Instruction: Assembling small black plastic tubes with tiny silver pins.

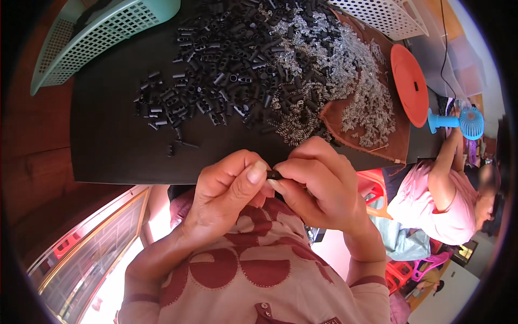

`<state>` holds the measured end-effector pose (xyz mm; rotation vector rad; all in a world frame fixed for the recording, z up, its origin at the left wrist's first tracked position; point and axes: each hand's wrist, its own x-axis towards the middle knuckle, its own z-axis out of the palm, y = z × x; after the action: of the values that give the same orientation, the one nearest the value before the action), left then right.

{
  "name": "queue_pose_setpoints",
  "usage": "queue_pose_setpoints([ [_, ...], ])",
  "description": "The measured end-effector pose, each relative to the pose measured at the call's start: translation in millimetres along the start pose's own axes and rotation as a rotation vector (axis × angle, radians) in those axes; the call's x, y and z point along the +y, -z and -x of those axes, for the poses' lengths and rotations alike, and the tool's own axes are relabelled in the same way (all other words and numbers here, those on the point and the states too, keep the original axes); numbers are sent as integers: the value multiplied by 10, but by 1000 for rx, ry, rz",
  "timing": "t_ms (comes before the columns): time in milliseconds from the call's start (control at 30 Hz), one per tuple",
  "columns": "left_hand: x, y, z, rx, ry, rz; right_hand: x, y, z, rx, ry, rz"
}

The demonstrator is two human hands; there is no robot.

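My left hand (229,186) and my right hand (318,183) meet in front of the table's near edge. Between their fingertips sits a small black plastic part (274,175), pinched from both sides; most of it is covered by the fingers. Beyond the hands lies a big heap of black plastic parts (216,70), many of them short and tube-shaped. To its right spreads a pile of small silvery metal springs (345,54), partly on a brown cloth (345,116). A few loose black pieces (181,146) lie apart, nearer to my left hand.
A green basket (108,38) stands at the far left, a white perforated basket (383,19) at the far right. An orange-red round lid (409,85) leans by the right edge, near a blue fan (471,123). Another person in pink (431,200) sits at the right.
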<state>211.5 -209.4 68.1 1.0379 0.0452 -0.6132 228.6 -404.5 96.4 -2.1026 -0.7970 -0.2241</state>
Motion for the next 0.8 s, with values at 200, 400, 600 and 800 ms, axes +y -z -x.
queue_pose_setpoints([
  [200,23,98,30,-45,-190,-122,25,-34,-104,-65,9,-87],
  [400,-5,261,40,-45,-213,-41,354,110,-503,-119,-54,213],
  [600,10,304,32,-83,-254,-139,406,-56,-761,-271,32,459],
  [800,-3,394,34,-111,-257,-79,421,-42,-850,-239,78,552],
])
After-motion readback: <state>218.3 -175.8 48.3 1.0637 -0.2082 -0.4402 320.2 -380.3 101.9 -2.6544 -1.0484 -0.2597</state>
